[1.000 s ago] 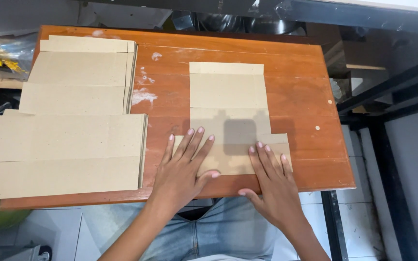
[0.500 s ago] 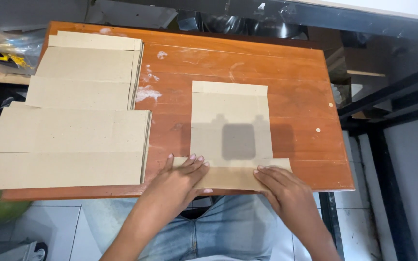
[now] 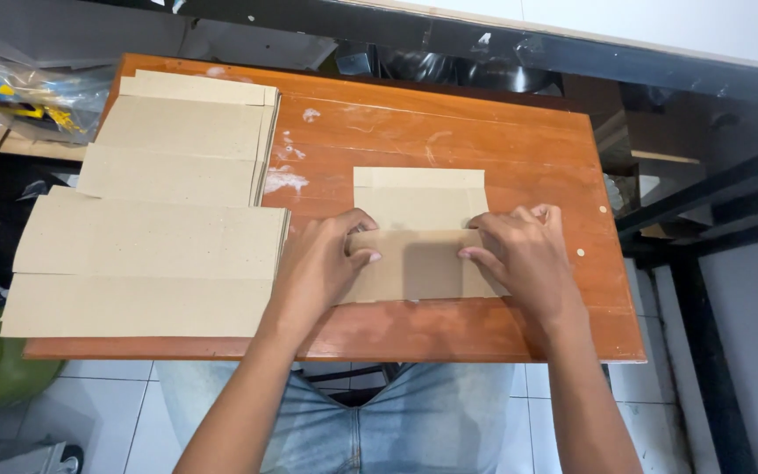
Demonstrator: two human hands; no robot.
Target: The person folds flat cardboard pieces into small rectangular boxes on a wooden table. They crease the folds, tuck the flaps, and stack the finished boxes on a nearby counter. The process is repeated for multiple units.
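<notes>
A flat brown cardboard piece (image 3: 418, 200) lies on the orange wooden table (image 3: 449, 132), right of centre. Its near part is folded over away from me, forming a flap (image 3: 418, 268). My left hand (image 3: 319, 263) grips the flap's left end, thumb on top. My right hand (image 3: 524, 254) grips the flap's right end, fingers curled over its far edge. Both hands press the fold down against the sheet.
Two stacks of flat cardboard sheets cover the table's left half: one at the far left (image 3: 182, 140), a wider one nearer me (image 3: 146, 263). Plastic bags (image 3: 24, 96) lie off the left edge. A dark metal rack (image 3: 712, 219) stands to the right. White floor tiles lie below.
The near flap of the cardboard piece has been folded up and over, away from me. Both hands moved from the table's near edge onto the fold.
</notes>
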